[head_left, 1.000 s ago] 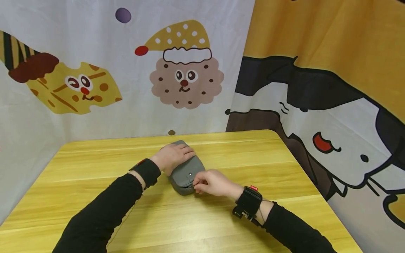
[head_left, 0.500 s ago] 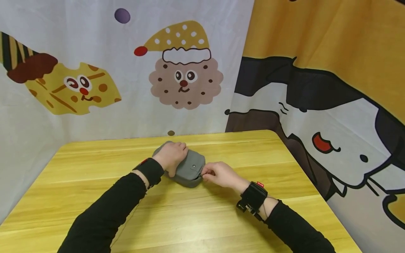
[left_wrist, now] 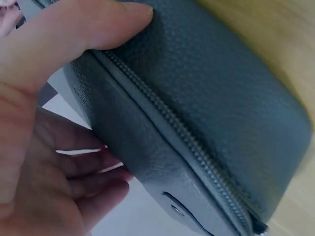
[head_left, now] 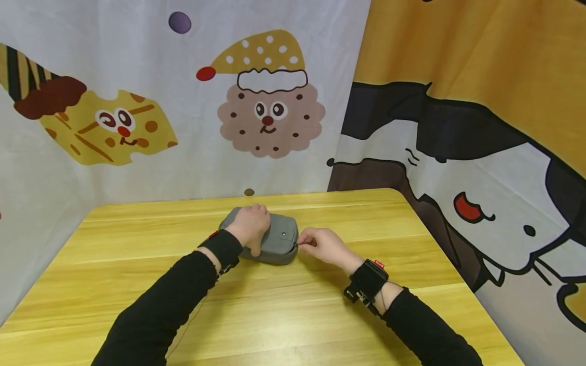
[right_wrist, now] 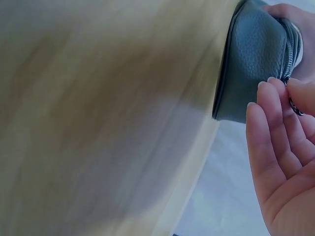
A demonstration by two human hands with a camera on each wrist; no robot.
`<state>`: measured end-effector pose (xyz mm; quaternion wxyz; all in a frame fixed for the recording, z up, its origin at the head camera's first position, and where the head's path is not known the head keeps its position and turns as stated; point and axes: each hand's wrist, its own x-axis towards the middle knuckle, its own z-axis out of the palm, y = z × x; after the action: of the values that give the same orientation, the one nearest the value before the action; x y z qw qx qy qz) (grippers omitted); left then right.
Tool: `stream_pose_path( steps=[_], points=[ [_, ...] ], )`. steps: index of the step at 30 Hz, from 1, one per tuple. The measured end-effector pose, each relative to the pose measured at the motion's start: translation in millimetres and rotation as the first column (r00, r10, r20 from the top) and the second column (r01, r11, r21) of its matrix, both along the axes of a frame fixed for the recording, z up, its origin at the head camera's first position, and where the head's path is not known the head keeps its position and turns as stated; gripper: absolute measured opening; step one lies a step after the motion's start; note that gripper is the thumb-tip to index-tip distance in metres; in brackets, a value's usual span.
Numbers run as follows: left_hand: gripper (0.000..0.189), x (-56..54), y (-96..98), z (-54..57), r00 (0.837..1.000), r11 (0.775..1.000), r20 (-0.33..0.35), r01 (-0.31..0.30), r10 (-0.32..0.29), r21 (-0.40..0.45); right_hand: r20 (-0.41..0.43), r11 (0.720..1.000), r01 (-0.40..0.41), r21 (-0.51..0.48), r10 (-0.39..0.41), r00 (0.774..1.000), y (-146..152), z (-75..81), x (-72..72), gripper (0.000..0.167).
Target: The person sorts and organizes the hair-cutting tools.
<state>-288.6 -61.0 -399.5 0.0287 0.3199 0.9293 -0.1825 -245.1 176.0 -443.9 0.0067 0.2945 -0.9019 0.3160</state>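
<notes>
A grey zip pouch (head_left: 276, 239) with a textured, leather-like surface and a small stud lies on the table. Across its left part my left hand (head_left: 249, 226) grips it, thumb on the near side and fingers over the top. In the left wrist view the zipper (left_wrist: 182, 132) runs with meshed teeth along the side below the thumb. At the pouch's right end my right hand (head_left: 325, 246) pinches the dark zipper pull (right_wrist: 295, 107) between thumb and fingers. The other right fingers extend beside the pouch in the right wrist view. What the pouch contains is hidden.
The wooden table (head_left: 274, 315) spreads around the pouch, its far edge close behind it. A patterned curtain (head_left: 183, 168) hangs beyond that edge and along the right side. Both wrists wear black straps with cameras.
The pouch has turned under my left hand so its stud end points right rather than toward me. My right hand has moved right and farther away, still pinching the zipper pull.
</notes>
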Motion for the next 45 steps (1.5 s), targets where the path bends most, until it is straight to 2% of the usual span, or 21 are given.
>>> stream_pose_path(
  steps=[7,16,24,34,39,45],
  points=[
    [0.073,2.7,6.8,0.7,0.996,0.996,0.007,-0.09,0.09,0.002,-0.027,0.998,0.047,-0.042,-0.048,0.998,6.6,2.2,-6.5,0.004],
    [0.059,2.5,10.3,-3.6,0.986,0.986,-0.009,-0.164,0.164,-0.003,-0.028,0.995,0.098,-0.015,-0.098,0.995,8.6,6.8,-19.4,0.004],
    [0.054,1.9,11.5,-6.1,0.983,0.978,0.013,-0.186,0.185,0.09,-0.028,0.991,0.131,-0.001,-0.131,0.991,12.1,7.5,-27.7,0.005],
    [0.05,-1.7,11.6,-5.7,0.979,0.966,0.036,-0.205,0.202,0.158,-0.039,0.983,0.181,0.028,-0.18,0.983,13.6,9.3,-40.7,0.008],
    [0.051,-5.3,11.0,-8.9,0.975,0.962,0.062,-0.222,0.215,0.158,-0.097,0.985,0.16,0.068,-0.154,0.983,14.8,9.8,-41.7,0.008],
    [0.054,-4.4,11.0,-9.0,0.973,0.962,0.067,-0.229,0.221,0.147,-0.163,0.984,0.135,0.113,-0.116,0.98,15.3,8.7,-40.6,0.005]
  ],
)
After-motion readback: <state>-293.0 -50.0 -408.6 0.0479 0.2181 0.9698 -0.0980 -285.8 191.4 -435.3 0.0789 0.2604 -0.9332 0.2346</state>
